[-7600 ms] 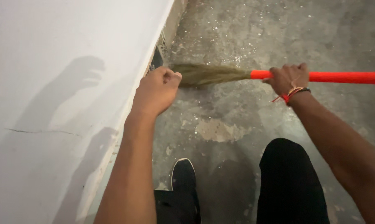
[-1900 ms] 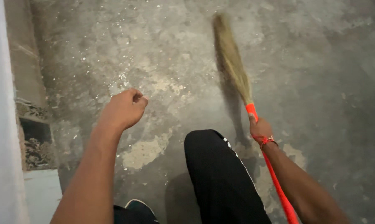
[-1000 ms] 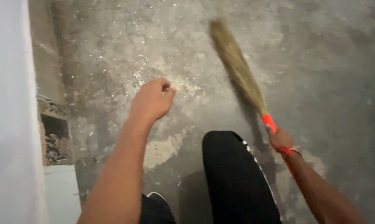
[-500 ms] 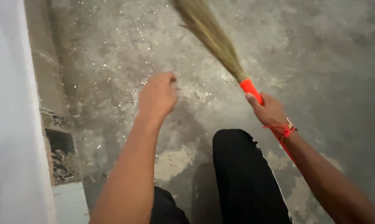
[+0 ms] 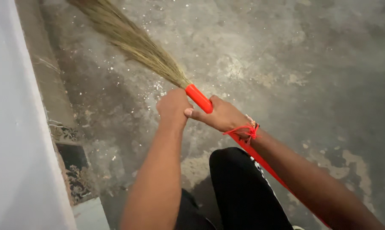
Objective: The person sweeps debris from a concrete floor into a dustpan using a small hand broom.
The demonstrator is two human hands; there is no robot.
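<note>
A grass broom (image 5: pixel 133 42) with a red-orange handle (image 5: pixel 199 98) slants across a dusty grey concrete floor (image 5: pixel 294 51), its bristles reaching toward the upper left, near the base of a pale wall (image 5: pixel 14 127). The right hand (image 5: pixel 220 115) is wrapped closed around the handle just below the bristles; a red thread band (image 5: pixel 243 131) circles that wrist. The left hand (image 5: pixel 173 106) is curled into a fist touching the handle's top, though whether it truly grips is hard to tell. Sweeping well here likely means keeping the bristles low and flat, drawing the white grit (image 5: pixel 158 87) away from the wall.
</note>
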